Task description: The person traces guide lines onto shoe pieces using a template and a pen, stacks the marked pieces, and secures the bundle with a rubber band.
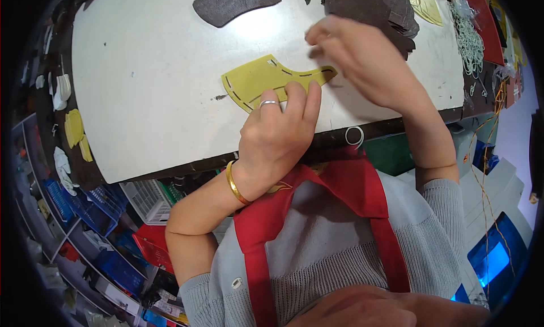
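Observation:
A yellow pattern template (249, 80) with black dashes along its edges lies on the white tabletop. My left hand (277, 117), wearing a ring and a gold bangle, holds it down with bent fingertips on its near edge. Something dark shows at the template's narrow right tip; whether it lies on or under the template I cannot tell. Above and right of that tip, my right hand (362, 60) is raised off the table. Its fingers are curled and smeared by motion, so anything small between them is hidden.
A dark leather piece (238, 4) lies at the far edge, and a stack of dark leather pieces (368, 7) sits beyond my right hand. Pale cord (467, 41) hangs in a tangle at the table's right side. A white loop (355, 136) is at the near edge.

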Tool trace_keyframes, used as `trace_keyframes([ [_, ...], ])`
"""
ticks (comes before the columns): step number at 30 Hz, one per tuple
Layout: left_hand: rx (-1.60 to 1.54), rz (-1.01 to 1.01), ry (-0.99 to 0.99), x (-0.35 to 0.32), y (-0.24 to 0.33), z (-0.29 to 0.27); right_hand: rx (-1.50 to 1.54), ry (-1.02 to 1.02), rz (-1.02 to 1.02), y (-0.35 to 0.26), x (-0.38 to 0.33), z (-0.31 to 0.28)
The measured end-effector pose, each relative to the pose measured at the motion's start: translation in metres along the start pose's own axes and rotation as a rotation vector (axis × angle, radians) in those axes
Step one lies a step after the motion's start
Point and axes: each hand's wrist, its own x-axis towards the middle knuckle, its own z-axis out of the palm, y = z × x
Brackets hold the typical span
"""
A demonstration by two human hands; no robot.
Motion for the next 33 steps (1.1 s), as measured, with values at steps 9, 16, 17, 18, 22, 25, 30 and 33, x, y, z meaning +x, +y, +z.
trace_keyframes([
  [9, -0.307, 0.084, 0.347, 0.033, -0.059, 0.031, 0.163, 0.092, 0.220, 0.029, -0.027, -0.032],
  [16, -0.121, -0.033, 0.017, 0.024, -0.096, 0.025, 0.115, 0.488, 0.311, 0.035, -0.041, -0.061],
  [17, -0.204, -0.024, 0.015, 0.009, -0.084, 0.014, 0.120, 0.491, 0.305, 0.029, -0.039, -0.054],
  [18, -0.294, 0.005, 0.056, -0.005, -0.072, 0.010, 0.170, 0.424, 0.274, 0.019, -0.036, -0.049],
  [22, -0.411, -0.024, 0.147, -0.034, -0.049, 0.010, 0.429, 0.055, 0.283, 0.008, -0.025, -0.020],
  [25, -0.505, -0.094, 0.225, -0.045, -0.047, 0.009, 0.246, -0.150, 0.193, -0.002, -0.013, -0.005],
  [30, -0.496, -0.184, 0.278, -0.052, -0.042, 0.015, 0.243, -0.207, 0.154, -0.004, -0.006, 0.012],
  [33, -0.492, -0.199, 0.244, -0.053, -0.042, 0.012, 0.197, -0.232, 0.126, -0.006, -0.002, 0.015],
])
